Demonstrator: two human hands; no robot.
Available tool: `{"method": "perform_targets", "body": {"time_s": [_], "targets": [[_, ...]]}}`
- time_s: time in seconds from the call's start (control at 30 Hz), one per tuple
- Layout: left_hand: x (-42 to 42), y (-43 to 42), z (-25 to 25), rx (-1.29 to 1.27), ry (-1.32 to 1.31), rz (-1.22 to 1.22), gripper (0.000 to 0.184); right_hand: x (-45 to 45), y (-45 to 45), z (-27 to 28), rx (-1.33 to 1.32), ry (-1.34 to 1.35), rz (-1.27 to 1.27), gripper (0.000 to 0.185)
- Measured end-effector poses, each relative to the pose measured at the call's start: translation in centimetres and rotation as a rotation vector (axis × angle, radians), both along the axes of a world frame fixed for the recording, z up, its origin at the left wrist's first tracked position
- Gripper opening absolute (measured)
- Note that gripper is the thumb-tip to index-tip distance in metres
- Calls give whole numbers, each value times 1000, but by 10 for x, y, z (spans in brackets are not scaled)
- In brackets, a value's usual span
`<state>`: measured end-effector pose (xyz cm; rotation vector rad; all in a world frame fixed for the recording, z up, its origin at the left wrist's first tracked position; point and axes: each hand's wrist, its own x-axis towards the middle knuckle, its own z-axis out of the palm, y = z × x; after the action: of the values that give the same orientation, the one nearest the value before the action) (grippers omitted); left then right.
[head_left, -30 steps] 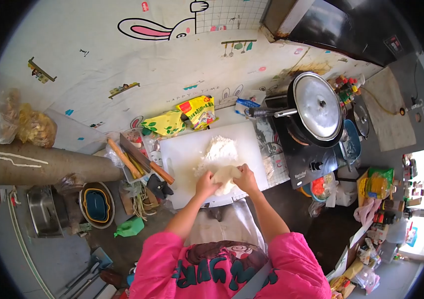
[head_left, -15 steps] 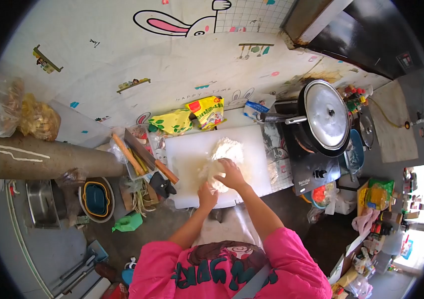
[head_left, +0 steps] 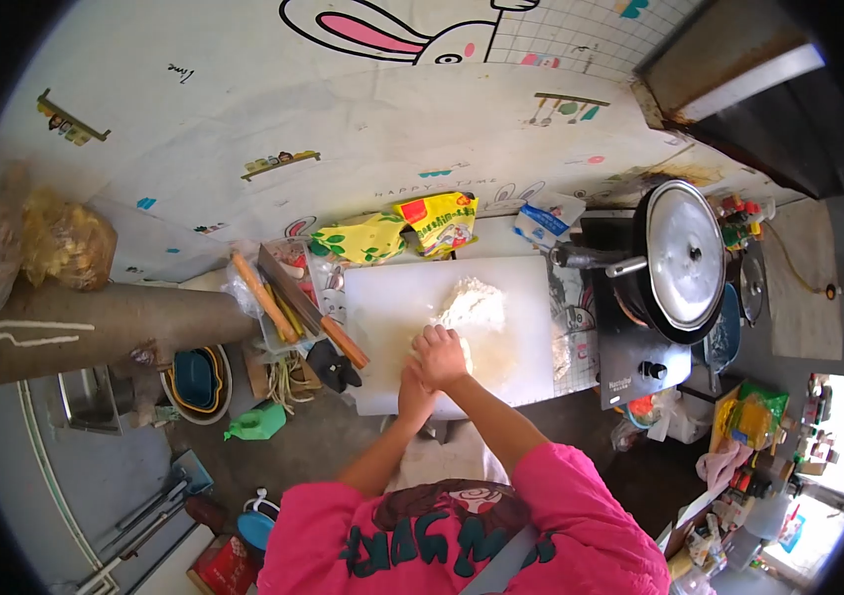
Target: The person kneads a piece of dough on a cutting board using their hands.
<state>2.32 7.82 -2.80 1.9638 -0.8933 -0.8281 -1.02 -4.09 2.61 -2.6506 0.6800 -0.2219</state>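
My right hand [head_left: 439, 357] lies over pale dough [head_left: 466, 349] near the front edge of the white board [head_left: 382, 288], its fingers bent over and close together. Under and beside it, nearer my body, is my left hand [head_left: 415, 395], touching the right one, its fingers mostly hidden. Only a small edge of the dough shows past the right hand. A heap of white flour [head_left: 474, 303] lies on the board just behind the hands, with loose flour spread around it.
Left of the board are a cleaver [head_left: 293, 288], a rolling pin [head_left: 261, 297] and a black object [head_left: 331, 367]. Yellow bags [head_left: 361, 239] stand behind it. A lidded pan [head_left: 685, 256] sits on the cooktop [head_left: 630, 369] at the right.
The dough was held up between both hands, then lowered to the board. My right hand has moved left onto my left hand and covers most of the dough. The view has shifted.
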Motion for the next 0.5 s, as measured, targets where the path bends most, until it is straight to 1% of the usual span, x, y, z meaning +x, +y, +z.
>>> {"method": "perform_targets", "body": {"time_s": [0.07, 0.1, 0.17, 0.2, 0.33, 0.37, 0.47, 0.5], "targets": [[7, -10, 21, -24, 47, 33, 46, 5, -7, -12, 35, 13, -31, 31], [10, -12, 18, -11, 60, 29, 49, 7, -11, -17, 54, 21, -47, 30], [15, -16, 10, 16, 90, 24, 55, 13, -17, -28, -23, -66, -102, 28], [16, -16, 11, 44, 64, 9, 57, 15, -16, -32, -56, -107, -129, 27], [21, -17, 20, 141, -20, -28, 63, 24, -26, -43, -26, -98, -40, 15], [21, -20, 22, 160, -36, -35, 65, 27, -29, -44, -37, -173, -30, 10], [18, -17, 11, 143, -52, -31, 69, 34, -35, -50, -82, -122, -57, 8], [17, -15, 12, 179, -43, -28, 70, 36, -37, -50, -88, -154, -60, 8]]}}
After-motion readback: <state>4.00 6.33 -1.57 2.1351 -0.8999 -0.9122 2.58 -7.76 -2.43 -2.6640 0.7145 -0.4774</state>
